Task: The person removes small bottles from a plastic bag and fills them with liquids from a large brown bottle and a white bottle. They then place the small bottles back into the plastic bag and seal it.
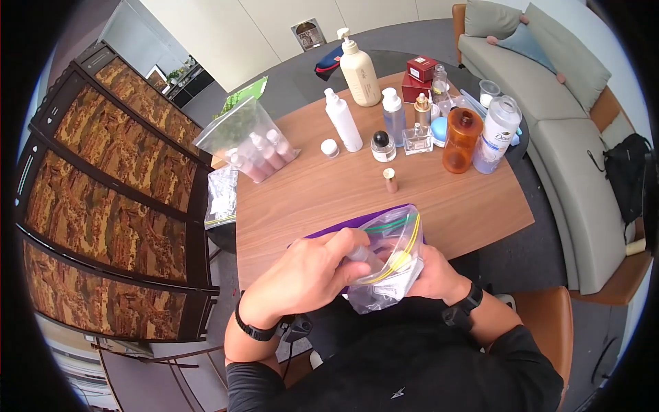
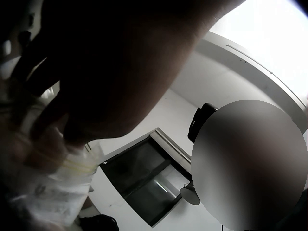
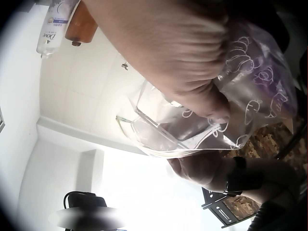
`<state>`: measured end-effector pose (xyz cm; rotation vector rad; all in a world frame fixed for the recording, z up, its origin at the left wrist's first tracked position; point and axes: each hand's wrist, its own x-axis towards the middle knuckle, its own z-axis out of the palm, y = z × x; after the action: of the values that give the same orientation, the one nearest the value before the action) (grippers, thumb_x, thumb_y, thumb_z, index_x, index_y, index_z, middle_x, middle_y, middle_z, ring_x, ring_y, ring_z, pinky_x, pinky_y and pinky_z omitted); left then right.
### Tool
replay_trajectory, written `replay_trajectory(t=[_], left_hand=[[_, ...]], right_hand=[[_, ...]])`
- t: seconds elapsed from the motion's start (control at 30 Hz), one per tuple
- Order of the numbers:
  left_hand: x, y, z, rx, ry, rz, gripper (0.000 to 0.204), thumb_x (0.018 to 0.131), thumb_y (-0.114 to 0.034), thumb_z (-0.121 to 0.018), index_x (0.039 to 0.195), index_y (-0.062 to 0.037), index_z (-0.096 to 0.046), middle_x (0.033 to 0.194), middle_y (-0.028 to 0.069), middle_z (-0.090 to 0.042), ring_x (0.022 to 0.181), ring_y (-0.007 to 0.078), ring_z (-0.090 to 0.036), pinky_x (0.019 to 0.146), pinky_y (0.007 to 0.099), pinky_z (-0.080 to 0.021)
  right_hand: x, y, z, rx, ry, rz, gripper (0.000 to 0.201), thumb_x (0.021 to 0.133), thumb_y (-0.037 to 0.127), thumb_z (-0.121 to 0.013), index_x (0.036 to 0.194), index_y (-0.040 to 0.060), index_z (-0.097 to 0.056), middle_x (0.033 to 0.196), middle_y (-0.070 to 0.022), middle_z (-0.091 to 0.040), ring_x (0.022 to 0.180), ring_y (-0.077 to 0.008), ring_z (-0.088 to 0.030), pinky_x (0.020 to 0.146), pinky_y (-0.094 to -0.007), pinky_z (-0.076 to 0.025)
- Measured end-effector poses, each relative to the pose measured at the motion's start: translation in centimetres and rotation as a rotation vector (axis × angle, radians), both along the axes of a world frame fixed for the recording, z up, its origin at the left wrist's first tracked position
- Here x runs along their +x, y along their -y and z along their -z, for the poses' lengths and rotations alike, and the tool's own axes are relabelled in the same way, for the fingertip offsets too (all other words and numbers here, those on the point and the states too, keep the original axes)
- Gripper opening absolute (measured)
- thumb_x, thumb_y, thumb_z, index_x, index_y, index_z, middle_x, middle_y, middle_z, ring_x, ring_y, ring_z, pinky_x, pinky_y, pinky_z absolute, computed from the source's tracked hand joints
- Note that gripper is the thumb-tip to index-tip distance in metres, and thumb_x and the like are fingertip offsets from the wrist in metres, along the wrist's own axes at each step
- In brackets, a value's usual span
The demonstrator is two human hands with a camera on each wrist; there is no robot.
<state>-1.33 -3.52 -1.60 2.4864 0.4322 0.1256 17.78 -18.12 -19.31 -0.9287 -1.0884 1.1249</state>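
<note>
Both hands hold a clear zip bag (image 1: 388, 271) above the near edge of the wooden table (image 1: 309, 199). My left hand (image 1: 322, 264) curls its fingers round a small clear bottle (image 1: 362, 257) at the bag's mouth. My right hand (image 1: 431, 273) grips the bag's right side from behind. A purple pouch (image 1: 343, 230) lies under the bag. In the right wrist view, the printed bag (image 3: 192, 130) hangs below my right hand (image 3: 192, 86), with the left hand (image 3: 199, 168) beyond it. The left wrist view is dark and shows the left hand (image 2: 96, 96) against the bag (image 2: 57, 187).
Farther back on the table stand a pump bottle (image 1: 358, 69), a white bottle (image 1: 342, 120), an orange bottle (image 1: 461, 141), a Dove bottle (image 1: 498, 134), red boxes (image 1: 420, 69) and a gold-capped vial (image 1: 390, 180). A bag of pink bottles (image 1: 250, 141) lies left. A folding screen (image 1: 103, 172) stands left, a sofa (image 1: 549, 103) right.
</note>
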Motion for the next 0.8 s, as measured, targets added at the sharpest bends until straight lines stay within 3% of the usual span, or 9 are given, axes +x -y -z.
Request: replay_trajectory(t=[0.03, 0.1, 0.17, 0.23, 0.4, 0.47, 0.57, 0.63, 0.8], left_hand=[[0.1, -0.1, 0.3, 0.013, 0.044, -0.005, 0.030, 0.097, -0.022, -0.082, 0.120, -0.0075, -0.069, 0.094, 0.0118, -0.079, 0.078, 0.0354, -0.076, 0.069, 0.0401, -0.058], [0.2, -0.4, 0.0, -0.032, 0.013, -0.007, 0.030, 0.096, -0.020, -0.083, 0.119, -0.0076, -0.069, 0.093, 0.0129, -0.078, 0.079, 0.0362, -0.076, 0.069, 0.0405, -0.058], [0.2, -0.8, -0.3, -0.079, -0.020, -0.006, 0.031, 0.094, -0.019, -0.085, 0.118, -0.0077, -0.070, 0.091, 0.0140, -0.078, 0.079, 0.0371, -0.075, 0.070, 0.0410, -0.058], [0.0, -1.4, -0.3, -0.054, -0.052, 0.117, 0.034, 0.093, -0.019, -0.084, 0.121, -0.0081, -0.069, 0.086, 0.0172, -0.073, 0.076, 0.0355, -0.075, 0.068, 0.0447, -0.057], [1.2, -1.1, 0.7, -0.095, -0.139, 0.170, 0.031, 0.091, -0.014, -0.082, 0.119, -0.0067, -0.070, 0.088, 0.0198, -0.074, 0.079, 0.0391, -0.074, 0.072, 0.0469, -0.057], [1.4, -1.1, 1.1, -0.072, -0.206, 0.175, 0.029, 0.091, -0.013, -0.081, 0.117, -0.0057, -0.071, 0.089, 0.0209, -0.074, 0.081, 0.0405, -0.073, 0.073, 0.0479, -0.057], [1.3, -1.6, 2.5, 0.036, -0.123, 0.245, 0.028, 0.092, -0.011, -0.077, 0.118, -0.0040, -0.073, 0.094, 0.0223, -0.076, 0.088, 0.0423, -0.074, 0.077, 0.0482, -0.058], [1.2, -1.3, 2.1, 0.016, -0.005, 0.182, 0.026, 0.097, -0.014, -0.074, 0.120, -0.0031, -0.075, 0.098, 0.0227, -0.077, 0.093, 0.0417, -0.075, 0.080, 0.0468, -0.059], [0.0, -1.9, -1.1, -0.144, -0.106, -0.034, 0.035, 0.100, -0.029, -0.079, 0.123, -0.0028, -0.076, 0.101, 0.0228, -0.077, 0.096, 0.0425, -0.074, 0.083, 0.0459, -0.059]], right_hand=[[0.1, 0.0, 0.4, 0.004, 0.023, -0.021, 0.082, 0.081, 0.006, -0.095, 0.154, 0.0036, -0.057, 0.141, -0.0085, -0.071, 0.129, -0.0158, -0.065, 0.110, -0.0357, -0.052], [0.1, 0.2, 1.1, 0.008, 0.045, -0.040, 0.084, 0.081, 0.005, -0.095, 0.155, 0.0037, -0.056, 0.142, -0.0080, -0.070, 0.130, -0.0153, -0.064, 0.111, -0.0358, -0.052], [0.0, 0.4, 1.6, -0.104, -0.215, -0.110, 0.081, 0.080, 0.005, -0.095, 0.152, 0.0035, -0.058, 0.139, -0.0056, -0.071, 0.127, -0.0151, -0.065, 0.111, -0.0365, -0.052], [0.2, 0.1, 1.5, -0.078, -0.216, -0.114, 0.080, 0.080, 0.004, -0.095, 0.151, 0.0033, -0.058, 0.136, -0.0053, -0.071, 0.126, -0.0150, -0.065, 0.110, -0.0365, -0.052], [0.2, -0.3, 2.0, -0.004, -0.086, -0.071, 0.077, 0.079, 0.003, -0.095, 0.148, 0.0039, -0.060, 0.133, -0.0049, -0.072, 0.124, -0.0143, -0.066, 0.110, -0.0353, -0.052], [0.3, -0.6, 1.7, -0.090, -0.283, -0.245, 0.076, 0.081, 0.003, -0.094, 0.149, 0.0030, -0.059, 0.132, -0.0056, -0.073, 0.123, -0.0156, -0.068, 0.111, -0.0355, -0.052], [-0.4, -0.5, 1.8, -0.138, -0.511, -0.285, 0.078, 0.083, 0.006, -0.092, 0.153, 0.0019, -0.056, 0.137, -0.0072, -0.072, 0.127, -0.0187, -0.068, 0.112, -0.0373, -0.052], [-0.8, -0.5, 2.9, -0.131, -0.608, -0.305, 0.082, 0.084, 0.009, -0.092, 0.156, 0.0010, -0.053, 0.141, -0.0086, -0.070, 0.130, -0.0207, -0.067, 0.113, -0.0386, -0.052], [-0.7, -0.5, 2.2, -0.151, -0.751, -0.360, 0.096, 0.084, 0.019, -0.095, 0.163, -0.0008, -0.044, 0.153, -0.0127, -0.062, 0.140, -0.0249, -0.061, 0.117, -0.0415, -0.049]])
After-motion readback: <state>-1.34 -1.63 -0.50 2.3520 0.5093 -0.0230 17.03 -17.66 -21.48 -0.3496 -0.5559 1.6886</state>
